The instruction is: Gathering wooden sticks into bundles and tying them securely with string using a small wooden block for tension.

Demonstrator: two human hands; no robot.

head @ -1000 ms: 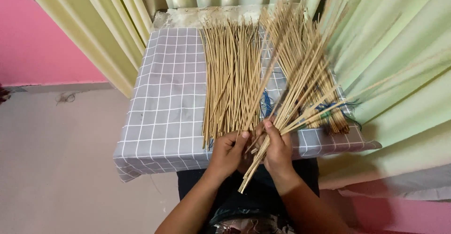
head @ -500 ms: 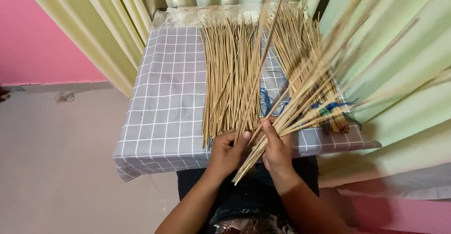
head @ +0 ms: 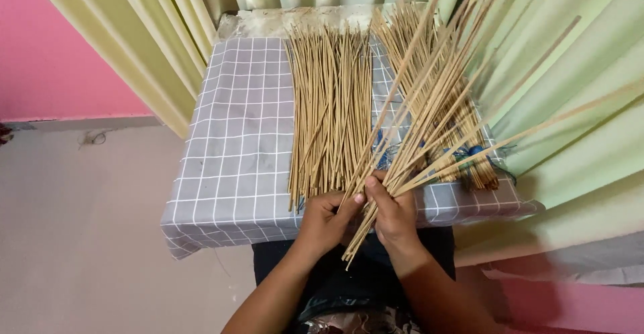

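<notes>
A fanned bundle of thin sticks [head: 429, 126] is pinched by both hands, left hand [head: 327, 220] and right hand [head: 396, 213], at the near edge of the checked table [head: 235, 153]; a flat stick pile [head: 332, 113] lies just left.

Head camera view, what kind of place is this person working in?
Probably a room at home used for handcraft: pale green curtains, a pink wall, and a small table under a grey checked cloth covered with thin sticks.

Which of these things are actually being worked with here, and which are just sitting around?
In use:
- fanned bunch of thin sticks, gripped at its lower end
- left hand and right hand, both closed on it

Lying about:
- flat pile of sticks
- further sticks with blue cord, right
- grey checked cloth
- pale green curtains
</notes>
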